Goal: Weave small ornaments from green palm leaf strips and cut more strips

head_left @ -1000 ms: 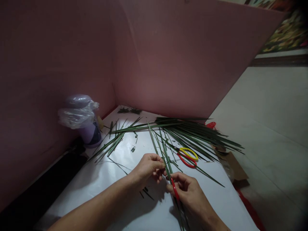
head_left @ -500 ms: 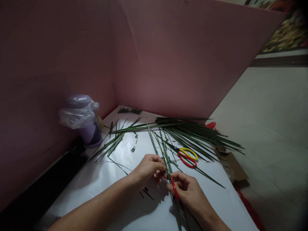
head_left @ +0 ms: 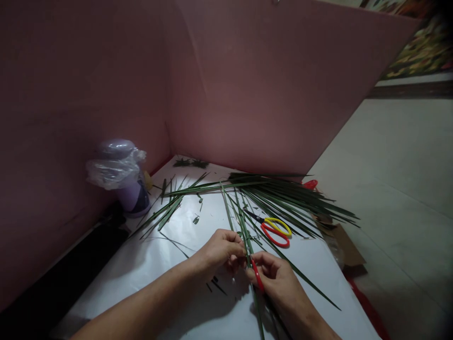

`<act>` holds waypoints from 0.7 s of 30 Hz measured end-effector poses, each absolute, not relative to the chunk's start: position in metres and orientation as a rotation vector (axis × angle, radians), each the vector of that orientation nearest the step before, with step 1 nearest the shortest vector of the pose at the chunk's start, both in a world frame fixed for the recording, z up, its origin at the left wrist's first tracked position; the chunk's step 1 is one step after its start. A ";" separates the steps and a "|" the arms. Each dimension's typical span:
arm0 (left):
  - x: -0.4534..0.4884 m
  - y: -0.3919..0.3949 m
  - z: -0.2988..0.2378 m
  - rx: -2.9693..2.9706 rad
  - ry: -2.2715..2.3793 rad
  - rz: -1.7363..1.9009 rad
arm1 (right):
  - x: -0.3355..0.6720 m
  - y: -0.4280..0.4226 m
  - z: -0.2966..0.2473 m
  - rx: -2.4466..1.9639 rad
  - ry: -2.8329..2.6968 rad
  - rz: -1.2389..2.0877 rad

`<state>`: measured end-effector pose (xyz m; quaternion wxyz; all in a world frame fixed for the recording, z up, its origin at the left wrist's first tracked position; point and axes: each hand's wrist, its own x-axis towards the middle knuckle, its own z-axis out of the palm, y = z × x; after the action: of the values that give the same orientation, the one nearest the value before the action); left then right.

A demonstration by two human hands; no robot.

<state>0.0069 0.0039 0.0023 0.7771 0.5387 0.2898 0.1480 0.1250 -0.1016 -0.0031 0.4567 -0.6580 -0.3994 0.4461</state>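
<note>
Crowding held strips [head_left: 243, 230]: scissors [head_left: 276, 230] (leaves [head_left: 297, 197] behind)

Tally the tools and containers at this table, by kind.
Scissors with yellow and red handles: 1
Red-handled tool in the right hand: 1
Purple jar under plastic: 1
Total: 3
A red thing behind the leaves is too hidden to name.
</note>
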 end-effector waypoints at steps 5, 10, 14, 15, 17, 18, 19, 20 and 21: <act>0.007 0.004 0.001 1.165 0.630 0.316 | 0.127 -0.099 -0.007 -1.607 -0.990 1.109; 0.008 0.004 -0.001 1.173 0.630 0.302 | 0.127 -0.099 -0.010 -1.584 -0.965 1.092; 0.007 0.004 -0.002 1.194 0.632 0.292 | 0.127 -0.100 -0.010 -1.573 -0.954 1.105; 0.007 0.004 -0.001 1.205 0.632 0.284 | 0.128 -0.100 -0.011 -1.568 -0.957 1.108; 0.007 0.003 0.001 1.231 0.636 0.286 | 0.131 -0.100 -0.013 -1.576 -0.960 1.118; 0.007 0.002 0.003 1.239 0.645 0.302 | 0.132 -0.100 -0.014 -1.589 -0.959 1.123; 0.007 0.002 0.004 1.239 0.661 0.334 | 0.133 -0.100 -0.015 -1.604 -0.958 1.125; 0.007 0.002 0.006 1.229 0.679 0.376 | 0.133 -0.101 -0.016 -1.617 -0.957 1.124; 0.007 0.001 0.007 1.212 0.695 0.422 | 0.133 -0.102 -0.017 -1.626 -0.961 1.119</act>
<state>0.0072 0.0015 0.0067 0.7452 0.5537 0.3175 0.1929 0.1332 -0.1016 -0.0173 0.4559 -0.6593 -0.3895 0.4536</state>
